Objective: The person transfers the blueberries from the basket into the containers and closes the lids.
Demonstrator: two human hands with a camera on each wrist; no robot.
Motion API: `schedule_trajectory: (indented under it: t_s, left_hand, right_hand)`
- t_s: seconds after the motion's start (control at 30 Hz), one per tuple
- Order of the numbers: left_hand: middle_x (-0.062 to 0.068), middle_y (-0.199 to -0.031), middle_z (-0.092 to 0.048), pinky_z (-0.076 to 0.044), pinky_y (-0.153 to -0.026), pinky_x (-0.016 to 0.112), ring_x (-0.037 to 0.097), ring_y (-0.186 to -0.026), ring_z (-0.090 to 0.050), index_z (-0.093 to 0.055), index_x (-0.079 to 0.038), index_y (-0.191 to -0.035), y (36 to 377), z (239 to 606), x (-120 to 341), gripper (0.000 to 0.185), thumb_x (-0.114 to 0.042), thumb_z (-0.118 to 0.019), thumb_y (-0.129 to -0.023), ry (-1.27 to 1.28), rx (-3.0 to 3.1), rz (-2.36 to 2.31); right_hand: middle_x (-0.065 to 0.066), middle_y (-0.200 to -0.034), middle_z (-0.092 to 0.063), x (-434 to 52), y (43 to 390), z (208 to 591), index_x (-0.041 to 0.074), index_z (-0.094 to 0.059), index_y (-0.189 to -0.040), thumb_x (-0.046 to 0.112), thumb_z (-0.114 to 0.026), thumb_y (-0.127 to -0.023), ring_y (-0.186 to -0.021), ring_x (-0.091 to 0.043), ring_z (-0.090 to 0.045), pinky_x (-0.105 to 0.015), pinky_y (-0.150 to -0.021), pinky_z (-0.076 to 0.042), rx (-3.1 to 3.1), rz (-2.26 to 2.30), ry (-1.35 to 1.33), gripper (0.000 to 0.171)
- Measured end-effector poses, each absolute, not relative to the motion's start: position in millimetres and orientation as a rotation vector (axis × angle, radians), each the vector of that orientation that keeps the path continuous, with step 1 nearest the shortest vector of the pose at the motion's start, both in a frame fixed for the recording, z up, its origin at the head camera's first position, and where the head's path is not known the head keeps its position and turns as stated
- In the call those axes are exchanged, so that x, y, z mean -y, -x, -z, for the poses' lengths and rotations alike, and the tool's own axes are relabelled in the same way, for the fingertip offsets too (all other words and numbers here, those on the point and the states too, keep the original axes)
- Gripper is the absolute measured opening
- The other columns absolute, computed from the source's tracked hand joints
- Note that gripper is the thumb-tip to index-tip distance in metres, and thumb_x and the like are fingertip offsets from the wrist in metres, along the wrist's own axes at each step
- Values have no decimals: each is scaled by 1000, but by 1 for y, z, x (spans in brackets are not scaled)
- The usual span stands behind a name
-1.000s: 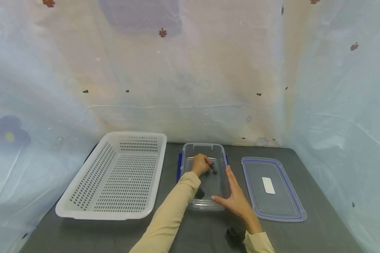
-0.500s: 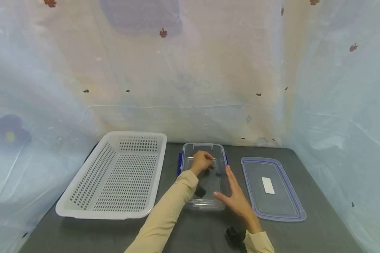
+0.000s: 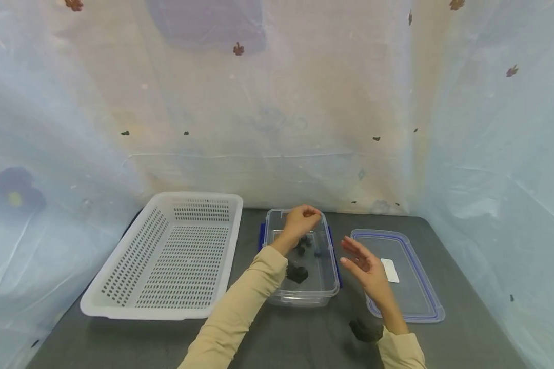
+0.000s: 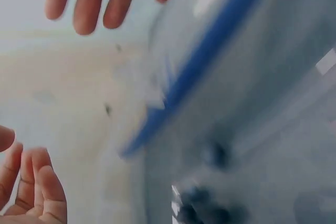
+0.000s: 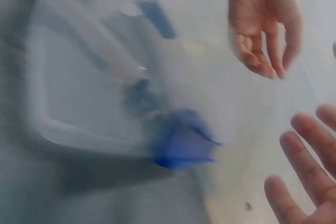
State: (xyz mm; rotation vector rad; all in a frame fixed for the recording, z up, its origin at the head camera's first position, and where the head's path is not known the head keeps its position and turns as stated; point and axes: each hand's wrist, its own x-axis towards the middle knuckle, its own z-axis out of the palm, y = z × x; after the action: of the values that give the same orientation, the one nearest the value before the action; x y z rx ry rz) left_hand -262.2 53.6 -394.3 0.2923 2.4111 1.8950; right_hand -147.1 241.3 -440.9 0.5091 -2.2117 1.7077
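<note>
A clear plastic food container [image 3: 323, 279] with blue side clips [image 3: 261, 237] stands on the table. Several small dark round things [image 3: 301, 250] lie inside it, blurred as dark blue blobs [image 4: 215, 156] in the left wrist view. My left hand [image 3: 303, 221] is raised over the container's far part. Its fingers are loosely curled towards the thumb, and nothing shows between them in the right wrist view. My right hand [image 3: 367, 271] hovers to the right of the container, fingers apart and holding nothing, overlapping the clear lid [image 3: 415, 287] in the head view.
A white perforated plastic basket [image 3: 161, 313] stands to the left on the grey table [image 3: 304, 338]. The lid, with a blue seal and a white label [image 3: 390, 270], lies flat at right. Patterned plastic sheeting [image 3: 277, 113] hangs behind and at both sides.
My left hand has come up out of the container and away from the small dark things. My right hand has left the container's right side and moved rightward.
</note>
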Motion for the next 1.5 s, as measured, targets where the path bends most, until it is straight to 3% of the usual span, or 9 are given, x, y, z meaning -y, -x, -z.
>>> schedule_trajectory:
  t_s: [0.1,0.33,0.5,0.73,0.97,1.07,1.17,1.33,1.5]
  left_hand:
    - [2,-97,-65,-53,-74,31,15,-84,-63,-68,-6,-107,252,383,-64,19,-13,-65,-90,-326,-2328,-1964]
    - [-4,-92,-63,-49,-70,25,14,-85,-61,-67,-8,-107,229,371,-102,18,-15,-69,-89,-351,-2177,-2154]
    - [-8,-88,-59,-46,-68,26,8,-81,-54,-66,-13,-101,213,373,-133,14,-11,-70,-87,-238,-2078,-2257]
    - [-11,-91,-55,-47,-76,31,9,-86,-52,-63,-16,-101,191,389,-173,21,-6,-69,-84,-97,-2025,-2265]
    - [-1,-97,-55,-48,-78,38,19,-93,-53,-62,-8,-102,176,422,-192,27,2,-66,-77,79,-2058,-2277]
    - [3,-100,-53,-47,-82,42,24,-95,-52,-60,-6,-102,172,436,-196,30,4,-64,-74,140,-2089,-2275]
    - [8,-104,-51,-46,-85,45,27,-95,-51,-58,-6,-105,170,448,-198,35,3,-63,-72,194,-2138,-2245]
    - [13,-106,-51,-44,-89,51,33,-99,-51,-55,-5,-112,166,463,-203,43,0,-64,-71,239,-2197,-2162]
    - [13,-106,-54,-44,-89,50,34,-99,-52,-56,-5,-112,161,470,-205,44,1,-64,-69,262,-2194,-2143]
  right_hand:
    - [-22,-124,-60,-259,147,429,-9,-51,-132,-5,-59,-93,-112,-21,-60,-23,-88,-49,2130,-1796,-512,40]
    - [-13,-115,-67,-313,147,400,-8,-55,-127,-2,-54,-97,-99,-13,-65,-21,-85,-49,2127,-1783,-478,30]
    - [-1,-110,-69,-353,146,390,-5,-56,-127,-3,-56,-96,-98,-9,-65,-16,-82,-48,2183,-1785,-406,31]
    - [8,-103,-71,-407,138,399,7,-62,-126,-8,-57,-94,-96,-3,-65,-13,-79,-48,2205,-1816,-318,36]
    - [22,-102,-65,-429,136,420,21,-60,-124,13,-63,-96,-92,9,-58,-11,-72,-46,2596,-1430,-96,30]
    - [23,-101,-63,-432,136,433,11,-59,-124,14,-63,-96,-90,11,-55,-13,-70,-47,2648,-1363,-62,29]
    - [12,-103,-66,-436,134,446,-3,-58,-123,14,-65,-95,-88,14,-53,-14,-68,-46,2687,-1269,-29,34]
    - [-28,-111,-64,-444,130,461,-18,-50,-124,15,-65,-93,-85,10,-51,-16,-68,-45,2806,-1092,62,47]
    - [-39,-121,-53,-448,128,467,-20,-41,-130,15,-63,-95,-87,-5,-59,-26,-70,-52,2886,-1204,177,54]
